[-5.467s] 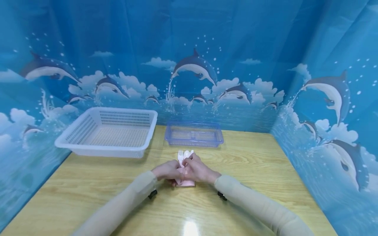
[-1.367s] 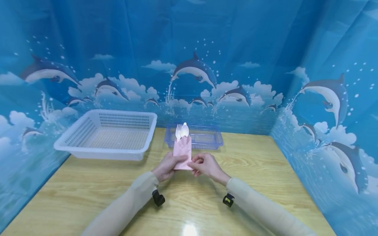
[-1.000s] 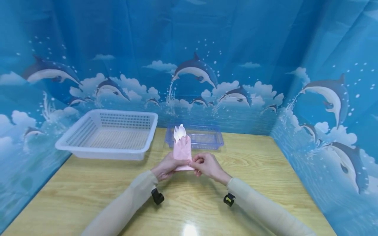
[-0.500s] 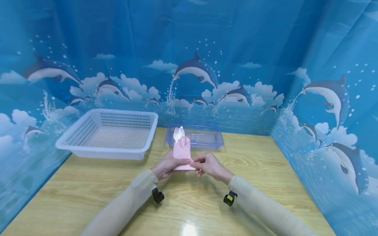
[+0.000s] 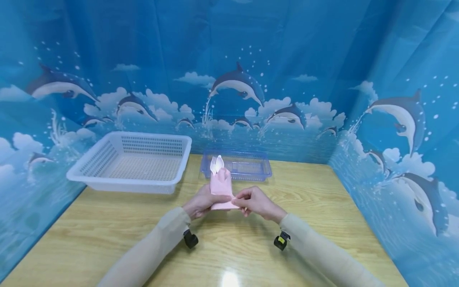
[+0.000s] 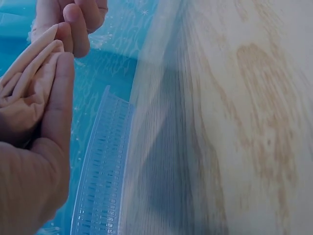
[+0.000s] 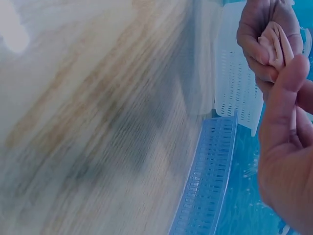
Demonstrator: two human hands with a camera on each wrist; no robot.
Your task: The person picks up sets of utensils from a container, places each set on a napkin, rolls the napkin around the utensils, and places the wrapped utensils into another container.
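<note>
A pink napkin (image 5: 220, 186) is wrapped around a white fork (image 5: 214, 165) and a white spoon (image 5: 220, 162), whose heads stick out of its far end. My left hand (image 5: 203, 201) grips the bundle low down, thumb across its front. At the lower right, my right hand (image 5: 259, 203) pinches a corner of the napkin between thumb and finger. Gathered folds of the napkin (image 6: 34, 78) lie along the left thumb in the left wrist view. In the right wrist view, a twisted end of the napkin (image 7: 275, 46) shows between both hands. The cutlery handles are hidden inside.
A large white slotted basket (image 5: 130, 185) stands at the back left of the wooden table (image 5: 305, 223). Right of it, behind the bundle, sits a small translucent blue basket (image 5: 251, 175). A dolphin-print curtain (image 5: 287, 59) encloses the back and sides.
The bundle has come up off the table since the earliest frame. Lately its fork and spoon have sunk slightly and leaned left, while my right hand has drawn the napkin's corner a little to the right.
</note>
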